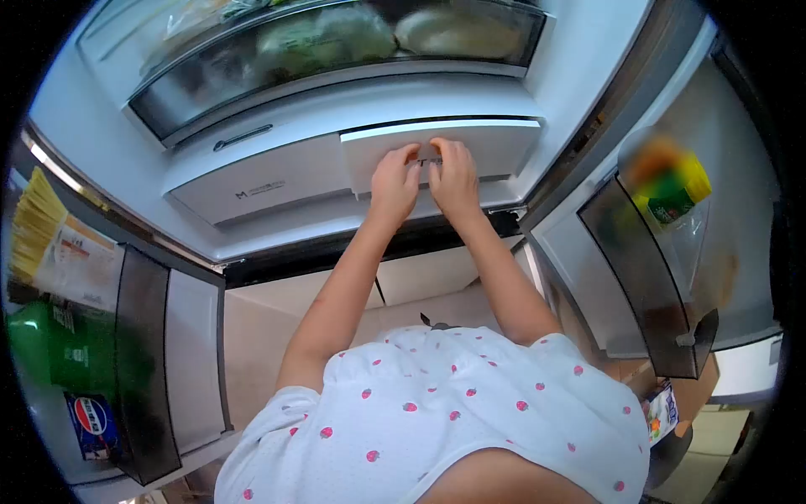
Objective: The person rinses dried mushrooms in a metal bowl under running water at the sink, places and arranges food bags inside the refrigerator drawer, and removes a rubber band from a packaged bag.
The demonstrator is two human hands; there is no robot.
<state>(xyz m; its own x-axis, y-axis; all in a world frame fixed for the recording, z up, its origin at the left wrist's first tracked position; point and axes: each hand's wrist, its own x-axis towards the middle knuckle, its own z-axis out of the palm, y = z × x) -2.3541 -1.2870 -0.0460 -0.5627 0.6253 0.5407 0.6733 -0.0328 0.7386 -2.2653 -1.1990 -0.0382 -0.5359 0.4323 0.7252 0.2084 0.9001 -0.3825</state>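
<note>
Inside an open fridge, the front of a white drawer (pixel 504 149) at the lower right stands slightly forward of the drawer front (pixel 269 181) on its left. A dark gap runs along its top edge. My left hand (pixel 395 185) has its fingers curled at that top edge, with the thumb against the front. Close beside it, my right hand (pixel 455 178) grips the same edge in the same way. The fingertips of both hands are partly hidden. Some dark lettering shows on the drawer front between the thumbs.
Above sits a clear drawer (pixel 336 63) of bagged food. The left door shelf (pixel 143 361) holds a green bottle (pixel 71 344), a blue can or pack (pixel 94 426) and a bag of yellow sticks (pixel 38 223). A yellow-green package (pixel 672 193) stands in the right door shelf (pixel 638 269).
</note>
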